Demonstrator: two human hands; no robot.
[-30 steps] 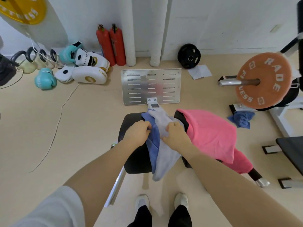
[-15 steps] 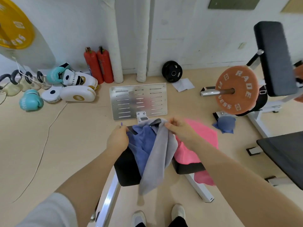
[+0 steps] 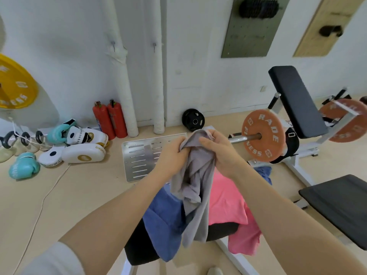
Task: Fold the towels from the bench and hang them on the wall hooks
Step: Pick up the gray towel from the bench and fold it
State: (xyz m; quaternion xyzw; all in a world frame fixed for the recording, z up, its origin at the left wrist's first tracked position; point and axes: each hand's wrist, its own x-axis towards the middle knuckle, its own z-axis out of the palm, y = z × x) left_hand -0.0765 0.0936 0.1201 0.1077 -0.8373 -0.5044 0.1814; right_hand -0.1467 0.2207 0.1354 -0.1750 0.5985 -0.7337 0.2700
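Both hands raised over the worktop (image 3: 139, 249), close together. Left hand (image 3: 172, 156) grips the top edge of the grey towel (image 3: 195, 187), fingers curled into the cloth. Right hand (image 3: 218, 149) pinches the same edge just beside it. Towel hangs bunched from the hands, lower end dangling in front of the worktop; not yet folded, no clean edge or crease visible.

Blue towel (image 3: 164, 219) draped over the worktop's left side, pink towel (image 3: 228, 203) over its right side, both unfolded. Judgement: task at an early stage. First towel lifted only; folding, hanging, and two more towels remain.

Beyond the worktop, on the floor: slotted metal plate (image 3: 139, 157), then a small black weight plate (image 3: 193, 121) against the wall. Left of the worktop: boxing pads and gloves (image 3: 79, 147), two red extinguishers (image 3: 109, 120). Right of the worktop: orange barbell plate (image 3: 262, 135) and a second padded bench (image 3: 296, 100).

Two small hooks (image 3: 113, 44) show on the wall above the extinguishers, both bare. The metal plate and the pads lie between the worktop and that wall; likely needs stepping around
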